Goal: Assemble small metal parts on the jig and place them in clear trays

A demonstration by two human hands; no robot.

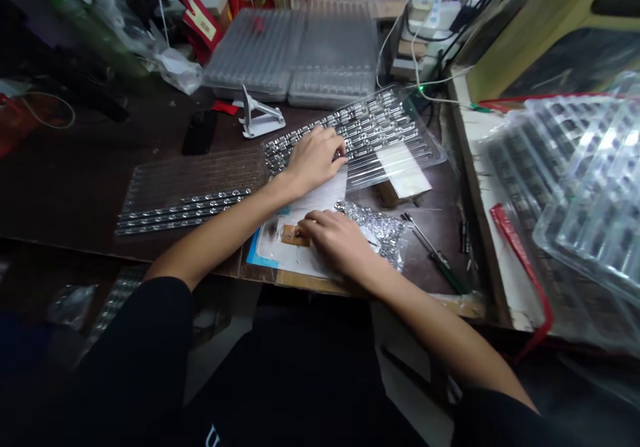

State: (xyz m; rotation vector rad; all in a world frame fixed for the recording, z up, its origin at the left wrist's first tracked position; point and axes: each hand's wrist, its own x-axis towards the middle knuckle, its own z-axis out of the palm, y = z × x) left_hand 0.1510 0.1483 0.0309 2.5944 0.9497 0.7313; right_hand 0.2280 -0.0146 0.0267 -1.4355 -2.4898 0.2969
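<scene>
My left hand (316,157) reaches across to the near edge of a clear ribbed tray (433,154) filled with rows of small shiny metal parts (370,124). Its fingers are curled together, and whatever is between them is hidden. Closer to me, my right hand (337,239) is bent over a small brown block (291,235), fingertips at the block's right side. What those closed fingers grip is too small to make out. The block rests on a white sheet (273,250) with a blue edge. Right of this hand lies a plastic bag of small metal pieces (383,227).
A second clear tray (195,174) with several filled rows lies left. A screwdriver (445,267) and a white-topped block (404,170) are on the right. Behind stand a white stand (263,124), a dark phone (199,132) and stacked trays (333,47). More trays (595,187) pile up far right.
</scene>
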